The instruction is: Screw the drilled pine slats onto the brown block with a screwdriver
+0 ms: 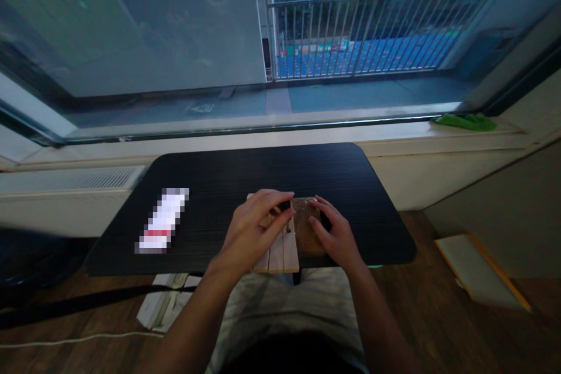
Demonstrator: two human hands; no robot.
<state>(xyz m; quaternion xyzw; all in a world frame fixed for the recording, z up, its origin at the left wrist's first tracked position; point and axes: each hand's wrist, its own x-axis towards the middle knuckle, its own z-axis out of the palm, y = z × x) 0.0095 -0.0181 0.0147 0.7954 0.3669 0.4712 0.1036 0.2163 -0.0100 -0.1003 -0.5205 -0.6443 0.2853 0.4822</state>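
Near the table's front edge lies a pale wooden board with lines running along it. Beside it, on the right, is a flat brown piece with a shiny, clear-looking surface, perhaps a wrapped packet. My left hand is over the board, thumb and forefinger curled close together at the brown piece's upper left edge; what they pinch is too small to make out. My right hand grips the brown piece at its upper right, with thumb and forefinger on it.
The black table stands against a window sill. A blurred-out white phone-shaped item lies on its left. A green cloth rests on the sill. On the floor are a white box, a cable and an orange-edged panel.
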